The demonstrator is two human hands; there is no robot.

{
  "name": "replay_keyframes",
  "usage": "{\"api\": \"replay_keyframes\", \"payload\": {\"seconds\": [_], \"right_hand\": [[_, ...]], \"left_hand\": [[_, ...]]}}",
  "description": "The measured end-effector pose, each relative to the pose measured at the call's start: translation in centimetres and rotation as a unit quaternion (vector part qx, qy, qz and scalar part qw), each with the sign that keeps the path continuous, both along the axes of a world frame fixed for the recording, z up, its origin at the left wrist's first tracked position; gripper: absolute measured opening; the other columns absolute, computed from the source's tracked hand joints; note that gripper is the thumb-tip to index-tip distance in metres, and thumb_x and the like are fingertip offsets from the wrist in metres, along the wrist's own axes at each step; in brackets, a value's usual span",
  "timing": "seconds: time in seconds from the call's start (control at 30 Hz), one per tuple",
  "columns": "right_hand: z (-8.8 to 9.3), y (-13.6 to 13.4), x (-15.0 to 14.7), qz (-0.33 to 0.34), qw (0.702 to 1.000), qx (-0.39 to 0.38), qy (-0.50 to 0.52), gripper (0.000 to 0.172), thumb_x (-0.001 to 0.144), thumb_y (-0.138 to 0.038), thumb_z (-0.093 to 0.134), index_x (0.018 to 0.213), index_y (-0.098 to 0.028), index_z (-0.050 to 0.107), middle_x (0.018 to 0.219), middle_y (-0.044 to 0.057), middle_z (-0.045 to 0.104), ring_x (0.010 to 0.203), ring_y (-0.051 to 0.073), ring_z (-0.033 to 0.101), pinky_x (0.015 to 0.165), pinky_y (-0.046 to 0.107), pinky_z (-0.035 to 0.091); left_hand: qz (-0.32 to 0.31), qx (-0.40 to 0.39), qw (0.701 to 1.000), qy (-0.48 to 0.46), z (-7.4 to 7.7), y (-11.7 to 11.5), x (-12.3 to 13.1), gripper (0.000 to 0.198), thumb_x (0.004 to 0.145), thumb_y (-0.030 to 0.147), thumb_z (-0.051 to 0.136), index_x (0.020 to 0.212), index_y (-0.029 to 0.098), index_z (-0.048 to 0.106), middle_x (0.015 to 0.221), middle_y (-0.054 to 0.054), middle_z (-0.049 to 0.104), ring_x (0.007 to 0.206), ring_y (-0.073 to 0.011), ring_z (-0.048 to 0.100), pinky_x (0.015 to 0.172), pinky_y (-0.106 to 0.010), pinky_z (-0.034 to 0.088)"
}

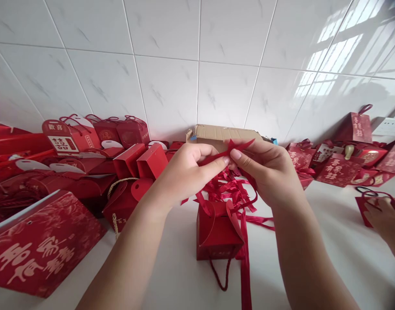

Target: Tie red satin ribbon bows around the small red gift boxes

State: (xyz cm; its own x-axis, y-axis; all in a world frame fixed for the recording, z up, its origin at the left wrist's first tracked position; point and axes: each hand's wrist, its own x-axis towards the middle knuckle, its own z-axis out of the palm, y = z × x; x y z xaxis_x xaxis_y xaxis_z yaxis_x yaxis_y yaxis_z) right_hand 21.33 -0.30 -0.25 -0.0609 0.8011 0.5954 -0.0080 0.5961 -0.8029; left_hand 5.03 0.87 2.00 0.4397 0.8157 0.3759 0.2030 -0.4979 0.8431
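Above a small red gift box (217,234), my left hand (191,172) and my right hand (266,172) meet with thumbs and fingertips close together. Both are closed on a red ribbon (241,145), whose pointed end sticks up between them. Lengths of ribbon run down from my hands to the top of the box. The box stands on the white table, its curved flaps folded over, with a dark red cord handle (223,286) hanging at its front. Behind it lies a heap of cut red ribbon pieces (231,189), partly hidden by my hands.
Several red gift boxes (73,140) crowd the left side, with a large printed red box (45,245) in front. An open cardboard box (225,132) sits by the tiled wall. More red boxes (339,168) stand right. Another person's hand (386,217) touches a red bag at the right edge.
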Motion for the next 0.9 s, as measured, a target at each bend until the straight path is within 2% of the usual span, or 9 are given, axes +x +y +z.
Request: {"api": "replay_keyframes", "payload": {"seconds": [0.13, 0.23, 0.33, 0.47, 0.6, 0.7, 0.8, 0.9], "right_hand": [[0.0, 0.1, 0.2, 0.000, 1.000, 0.016, 0.014, 0.014, 0.079, -0.032, 0.067, 0.091, -0.023, 0.067, 0.083, 0.001, 0.068, 0.074, 0.015, 0.065, 0.067, 0.030, 0.056], [0.1, 0.1, 0.5, -0.001, 0.999, 0.053, -0.005, 0.008, 0.080, -0.028, 0.067, 0.086, -0.023, 0.068, 0.086, 0.002, 0.067, 0.074, 0.014, 0.064, 0.066, 0.028, 0.056], [0.2, -0.2, 0.9, -0.012, 0.990, 0.121, -0.071, 0.008, 0.079, -0.023, 0.067, 0.086, -0.023, 0.071, 0.088, 0.003, 0.066, 0.082, 0.017, 0.064, 0.065, 0.028, 0.056], [0.5, -0.7, 1.3, -0.054, 0.961, 0.200, -0.183, 0.014, 0.083, -0.018, 0.061, 0.089, -0.025, 0.073, 0.097, 0.006, 0.063, 0.095, 0.020, 0.061, 0.070, 0.030, 0.057], [0.5, -0.7, 1.4, -0.103, 0.931, 0.248, -0.247, 0.024, 0.086, -0.012, 0.054, 0.092, -0.026, 0.073, 0.097, 0.005, 0.063, 0.091, 0.018, 0.062, 0.070, 0.029, 0.057], [0.4, -0.4, 1.4, -0.122, 0.920, 0.266, -0.259, 0.025, 0.086, -0.011, 0.053, 0.092, -0.025, 0.073, 0.096, 0.005, 0.063, 0.090, 0.018, 0.063, 0.069, 0.028, 0.057], [0.3, -0.1, 1.5, -0.128, 0.919, 0.266, -0.263, 0.025, 0.086, -0.010, 0.053, 0.093, -0.024, 0.073, 0.097, 0.005, 0.064, 0.090, 0.018, 0.063, 0.070, 0.029, 0.058], [0.2, 0.1, 1.7, -0.123, 0.923, 0.253, -0.262, 0.024, 0.086, -0.011, 0.055, 0.096, -0.024, 0.072, 0.102, 0.005, 0.066, 0.093, 0.018, 0.064, 0.074, 0.030, 0.058]], "left_hand": [[-0.024, -0.042, 0.999, -0.011, 0.1, 0.1, -0.1, 0.021, 0.080, 0.036, 0.056, 0.075, 0.018, 0.066, 0.060, -0.001, 0.059, 0.059, -0.0128, 0.056, 0.056, -0.025, 0.045], [-0.037, -0.058, 0.997, -0.036, 0.1, 0.5, -0.3, 0.019, 0.078, 0.029, 0.054, 0.065, 0.018, 0.063, 0.052, 0.001, 0.052, 0.051, -0.0103, 0.050, 0.052, -0.024, 0.042], [-0.049, -0.069, 0.992, -0.091, 0.0, 1.1, -0.5, 0.029, 0.078, 0.026, 0.049, 0.050, 0.017, 0.054, 0.052, -0.001, 0.055, 0.054, -0.0120, 0.053, 0.057, -0.026, 0.044], [-0.049, -0.113, 0.982, -0.141, 0.1, 1.5, -0.7, 0.032, 0.076, 0.027, 0.048, 0.045, 0.018, 0.050, 0.053, -0.001, 0.059, 0.056, -0.0142, 0.057, 0.057, -0.027, 0.047], [-0.021, -0.078, 0.991, -0.109, 0.3, 1.5, -0.7, 0.029, 0.076, 0.030, 0.054, 0.051, 0.018, 0.063, 0.057, -0.002, 0.063, 0.059, -0.0140, 0.058, 0.058, -0.027, 0.047], [-0.017, -0.057, 0.995, -0.076, 0.3, 1.4, -0.7, 0.030, 0.078, 0.035, 0.055, 0.058, 0.016, 0.069, 0.064, -0.004, 0.067, 0.066, -0.0166, 0.062, 0.063, -0.029, 0.049], [-0.007, -0.023, 0.999, -0.031, 0.3, 1.0, -0.8, 0.032, 0.080, 0.039, 0.054, 0.065, 0.015, 0.069, 0.065, -0.004, 0.066, 0.070, -0.0175, 0.062, 0.063, -0.029, 0.048], [0.009, 0.040, 0.998, 0.051, 0.7, 0.3, -0.9, 0.034, 0.082, 0.040, 0.053, 0.061, 0.015, 0.064, 0.056, -0.001, 0.059, 0.063, -0.0150, 0.059, 0.059, -0.027, 0.045]]}}
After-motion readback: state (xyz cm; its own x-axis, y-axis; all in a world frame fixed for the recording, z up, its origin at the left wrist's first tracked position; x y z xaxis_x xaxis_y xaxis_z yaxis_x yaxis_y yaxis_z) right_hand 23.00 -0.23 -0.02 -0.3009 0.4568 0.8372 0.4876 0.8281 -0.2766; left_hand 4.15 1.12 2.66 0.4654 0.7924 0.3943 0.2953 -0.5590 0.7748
